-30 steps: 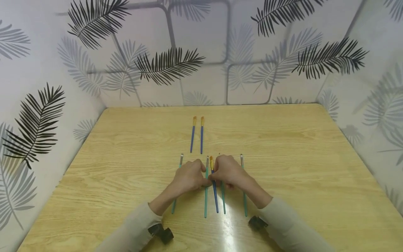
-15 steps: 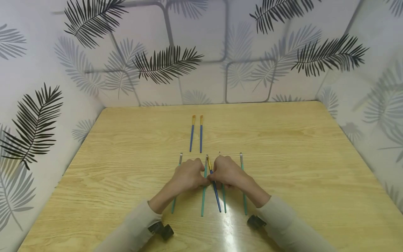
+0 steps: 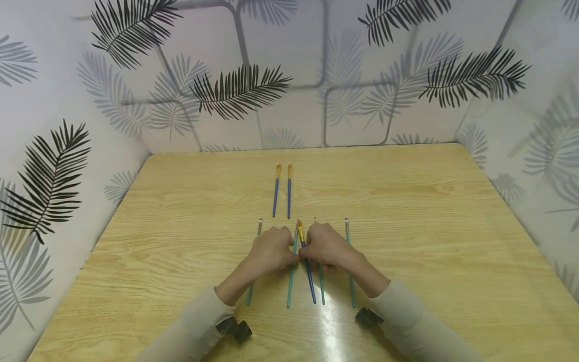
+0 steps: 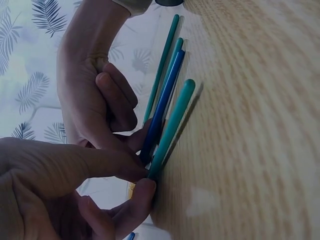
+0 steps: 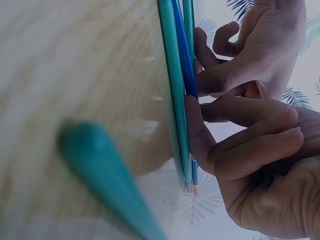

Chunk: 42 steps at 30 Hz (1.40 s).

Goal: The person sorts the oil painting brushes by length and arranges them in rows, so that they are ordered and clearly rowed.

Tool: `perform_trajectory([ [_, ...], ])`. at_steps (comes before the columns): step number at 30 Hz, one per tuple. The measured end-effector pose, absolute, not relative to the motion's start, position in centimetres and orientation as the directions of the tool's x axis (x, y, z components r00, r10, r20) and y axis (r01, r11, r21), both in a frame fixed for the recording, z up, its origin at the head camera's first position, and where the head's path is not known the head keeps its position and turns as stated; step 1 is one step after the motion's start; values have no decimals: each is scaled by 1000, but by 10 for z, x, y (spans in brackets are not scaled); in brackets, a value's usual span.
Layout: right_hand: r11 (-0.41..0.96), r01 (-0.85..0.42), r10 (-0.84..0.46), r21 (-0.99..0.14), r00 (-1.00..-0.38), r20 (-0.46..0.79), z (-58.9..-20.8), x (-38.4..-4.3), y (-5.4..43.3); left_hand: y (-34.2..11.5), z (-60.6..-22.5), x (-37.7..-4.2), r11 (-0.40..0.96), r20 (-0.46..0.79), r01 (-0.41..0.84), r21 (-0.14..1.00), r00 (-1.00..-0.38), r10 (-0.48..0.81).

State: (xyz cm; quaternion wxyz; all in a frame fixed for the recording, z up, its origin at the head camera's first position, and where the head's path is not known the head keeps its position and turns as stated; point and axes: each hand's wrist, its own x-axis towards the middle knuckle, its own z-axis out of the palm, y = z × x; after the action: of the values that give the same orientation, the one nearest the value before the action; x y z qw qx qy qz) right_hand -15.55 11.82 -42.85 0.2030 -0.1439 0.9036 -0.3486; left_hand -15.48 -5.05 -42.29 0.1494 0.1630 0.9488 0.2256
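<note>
In the head view my left hand point(image 3: 271, 250) pinches a teal-handled paintbrush point(image 3: 290, 286) between thumb and forefinger; the left wrist view shows the fingertips at the teal handle point(image 4: 175, 112). My right hand point(image 3: 329, 246) pinches a blue paintbrush point(image 3: 310, 284) with a gold ferrule and orange-brown bristles, just right of it. Both brushes lean a little, their heads close together. Under the right hand lies another teal paintbrush point(image 3: 321, 286), its middle hidden by the fingers. In the right wrist view, the blue handle point(image 5: 185, 55) runs between the two teal ones.
Two blue paintbrushes point(image 3: 276, 196) lie side by side farther back on the wooden table point(image 3: 429, 216). One teal paintbrush point(image 3: 260, 228) lies under the left hand's outer side, another teal paintbrush point(image 3: 352, 291) under the right wrist. A leaf-patterned wall point(image 3: 289, 120) borders the table's back.
The lower end of the left hand's teal brush has swung left. The blue brush has tilted, its head shifting left toward the teal one. The left thumb has drawn slightly away from the right fingertips.
</note>
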Motion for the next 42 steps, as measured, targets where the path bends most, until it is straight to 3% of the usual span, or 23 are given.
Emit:
perform_trajectory([
  [10, 650, -115, -457, -751, -849, -265, -426, -157, 128, -55, -424, -156, 822, -246, 211, 529, -889, 386],
  [19, 564, -25, -475, -825, -828, -299, -427, -160, 143, -67, -425, -158, 795, -282, 142, 590, -886, 367],
  [28, 503, 24, -461, -864, -839, -291, -425, -166, 152, -71, -421, -158, 781, -282, 132, 611, -885, 370],
  [42, 450, -17, -455, -893, -865, -213, -422, -171, 156, -82, -416, -159, 761, -314, 66, 645, -885, 343],
])
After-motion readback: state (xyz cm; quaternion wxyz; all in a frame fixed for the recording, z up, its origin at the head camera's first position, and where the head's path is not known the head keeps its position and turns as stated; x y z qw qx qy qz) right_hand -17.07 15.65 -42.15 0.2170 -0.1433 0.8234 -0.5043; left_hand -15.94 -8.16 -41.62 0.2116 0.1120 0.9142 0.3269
